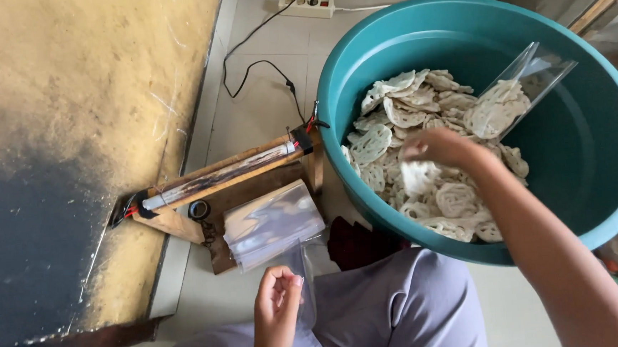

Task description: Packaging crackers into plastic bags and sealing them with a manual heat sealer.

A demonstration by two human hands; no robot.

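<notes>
While your right hand [442, 149] pinches pale cracker [419, 176] over teal basin [611, 198]; left hand [277, 297] grips clear bag [306, 284]; hands well apart.

Pale lacy crackers [422, 152] heaped in the teal basin [596, 199]; clear bag [303, 284] hangs upright.

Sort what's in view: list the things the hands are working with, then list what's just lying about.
In use:
right hand lifting a white cracker
teal basin of crackers
left hand holding a clear bag
stack of clear bags
filled bag leaning in the basin

Lying about:
wooden sealer
power strip
tape roll
dark red cloth
</notes>
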